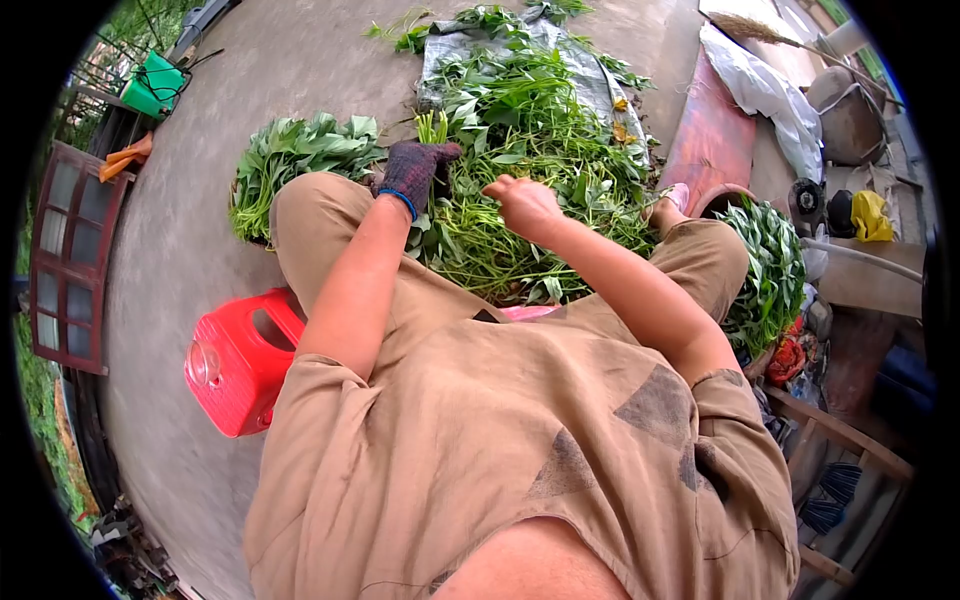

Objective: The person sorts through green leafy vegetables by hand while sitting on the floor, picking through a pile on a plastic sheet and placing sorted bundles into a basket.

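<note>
**Gathered greens at both sides, loose heap in the middle**

Left hand (415,172): gloved, closed round a small bunch of stems (432,128), cut ends up. Right hand (527,208): bare, fingers loosely bent over the heap; cannot tell if it pinches a stem.

Under and between the hands: loose heap of leafy stems (540,130), tangled, its far part on a grey sheet (440,62). Left of the gloved hand: gathered pile (305,150), leaves laid together. Beyond the right knee, right of the bare hand: second gathered pile (768,270).

Judgement: part-way; two piles look done, the wide heap remains unsorted (proportion uncertain, depth hidden).
</note>
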Demonstrator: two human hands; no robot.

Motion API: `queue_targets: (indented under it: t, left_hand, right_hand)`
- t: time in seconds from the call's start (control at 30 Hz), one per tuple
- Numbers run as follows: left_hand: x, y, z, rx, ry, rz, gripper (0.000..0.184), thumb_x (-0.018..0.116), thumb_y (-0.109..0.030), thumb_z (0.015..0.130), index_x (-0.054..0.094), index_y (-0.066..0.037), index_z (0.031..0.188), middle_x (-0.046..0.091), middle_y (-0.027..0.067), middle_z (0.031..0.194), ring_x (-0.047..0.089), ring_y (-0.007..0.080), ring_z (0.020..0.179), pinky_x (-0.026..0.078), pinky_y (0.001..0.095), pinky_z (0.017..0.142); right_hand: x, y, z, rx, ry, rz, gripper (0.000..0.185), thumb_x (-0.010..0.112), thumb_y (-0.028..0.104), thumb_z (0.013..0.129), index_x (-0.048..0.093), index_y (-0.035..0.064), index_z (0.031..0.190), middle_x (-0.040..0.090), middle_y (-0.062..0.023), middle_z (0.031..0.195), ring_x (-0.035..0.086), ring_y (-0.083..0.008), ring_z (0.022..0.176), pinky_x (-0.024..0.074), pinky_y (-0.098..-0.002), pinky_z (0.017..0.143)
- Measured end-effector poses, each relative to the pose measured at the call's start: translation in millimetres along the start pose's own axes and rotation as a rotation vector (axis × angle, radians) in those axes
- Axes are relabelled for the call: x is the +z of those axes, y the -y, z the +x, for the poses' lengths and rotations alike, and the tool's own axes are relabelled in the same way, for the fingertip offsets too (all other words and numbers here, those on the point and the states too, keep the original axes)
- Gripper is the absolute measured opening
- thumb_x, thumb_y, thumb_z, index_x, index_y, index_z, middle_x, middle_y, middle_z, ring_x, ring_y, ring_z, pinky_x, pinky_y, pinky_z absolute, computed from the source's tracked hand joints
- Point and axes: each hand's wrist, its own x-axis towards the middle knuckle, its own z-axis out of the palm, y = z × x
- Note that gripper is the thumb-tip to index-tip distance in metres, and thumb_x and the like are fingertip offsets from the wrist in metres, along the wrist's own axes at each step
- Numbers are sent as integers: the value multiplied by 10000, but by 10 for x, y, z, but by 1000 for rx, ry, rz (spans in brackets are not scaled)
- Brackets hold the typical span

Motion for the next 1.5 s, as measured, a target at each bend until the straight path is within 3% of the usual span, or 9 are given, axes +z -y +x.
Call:
queue_targets:
  t: [0.1,0.27,0.43,0.5,0.67,0.83,1.0,1.37,1.5]
  left_hand:
    - [61,81,29,29,-3,87,249,751,-256,762,733,-11,803,659,90,651,563,172,514,458,306,551]
    - [-52,152,41,132,7,150,298,743,-284,766,722,4,840,662,93,654,575,170,526,475,304,571]
    - [13,-70,-122,-8,-20,-153,187,766,-172,749,669,-13,732,581,70,579,528,187,443,454,318,426]
    - [8,-101,-134,-14,-9,-147,186,769,-184,754,684,-20,733,581,60,591,534,181,466,455,310,436]
    - [75,-52,-104,-13,13,-170,187,771,-154,746,671,4,750,589,67,592,517,179,418,452,309,426]
    - [100,-118,-101,200,-33,-263,184,765,-81,739,707,-13,900,641,38,693,557,134,502,456,265,459]
    - [195,-275,-267,322,-64,-150,171,768,-88,741,713,-19,887,656,28,727,568,112,544,474,245,517]
    - [893,-48,-371,78,401,-251,105,779,-94,757,710,-17,775,638,61,633,570,144,514,477,292,514]
    - [843,-115,-264,314,274,257,175,782,-193,770,721,-32,799,623,34,620,520,110,469,434,274,461]
  right_hand:
    - [400,293,62,-239,37,-81,527,514,60,838,487,176,1351,524,-102,1273,613,-314,1004,530,-393,784]
    - [538,54,46,-172,162,-308,184,528,122,858,642,65,990,597,-169,1061,623,-318,949,457,-440,770]
    - [-48,-438,-256,-73,-41,-364,163,557,169,857,682,162,961,631,-105,953,615,-285,940,434,-419,809]
    - [-369,-622,-389,15,-151,-90,177,637,239,836,687,172,992,634,-65,942,611,-264,940,437,-415,828]
    - [-1028,-893,-643,-46,-250,892,175,611,44,857,633,1,1025,635,-27,894,552,-93,830,445,-230,762]
    - [-1156,-914,-933,44,-342,706,268,648,191,839,625,-7,1019,637,-72,818,560,-123,775,459,-280,735]
    - [-839,-759,-1081,16,-580,311,230,659,269,840,595,55,896,581,-103,863,599,-330,783,452,-398,664]
    - [-464,-255,-1142,-53,-565,292,157,634,213,855,569,75,894,579,-103,863,586,-340,774,455,-428,651]
    - [-544,-293,-1253,1,-587,417,148,629,168,855,556,45,895,561,-119,824,569,-335,747,437,-396,639]
